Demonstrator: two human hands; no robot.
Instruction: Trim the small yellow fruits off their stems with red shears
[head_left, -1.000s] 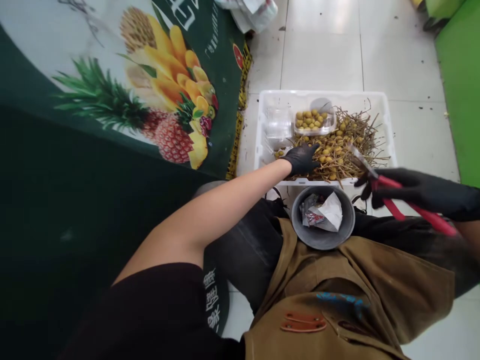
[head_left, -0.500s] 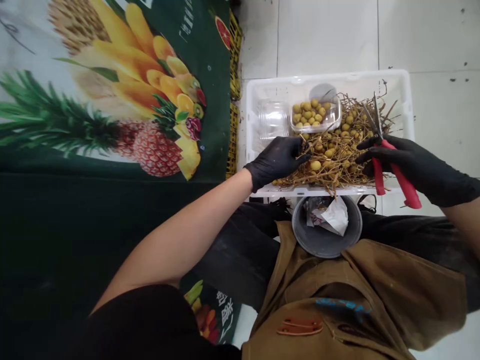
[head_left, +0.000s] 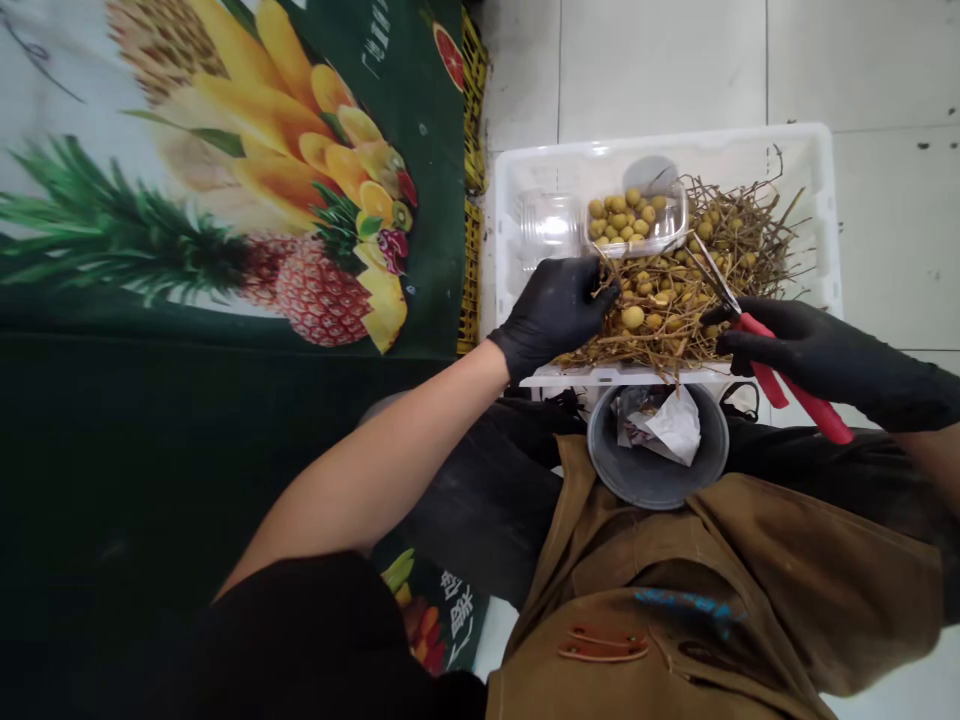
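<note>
My left hand (head_left: 559,308), in a black glove, is closed at the left side of a heap of longans on brown twigs (head_left: 664,300). A thin twig (head_left: 602,290) shows at its fingertips. In my gloved right hand (head_left: 802,345) are red-handled scissors (head_left: 761,362), the narrow metal blades pointing up and left over the heap. The blades look nearly together. Behind the heap, a clear plastic box (head_left: 679,228) holds several loose longans (head_left: 626,215). All this lies inside a white plastic crate (head_left: 832,215).
Empty clear boxes (head_left: 550,222) stand at the crate's left. A grey bucket (head_left: 660,492) with paper and plastic scraps is between my legs. Along the left runs a green fruit-printed sheet (head_left: 420,270) over yellow crates (head_left: 472,110). Pale floor tiles (head_left: 660,70) lie beyond.
My right hand has brought the scissors left and lower over the heap, and their blades have come closer together. My left hand has shifted slightly up, staying by the twigs.
</note>
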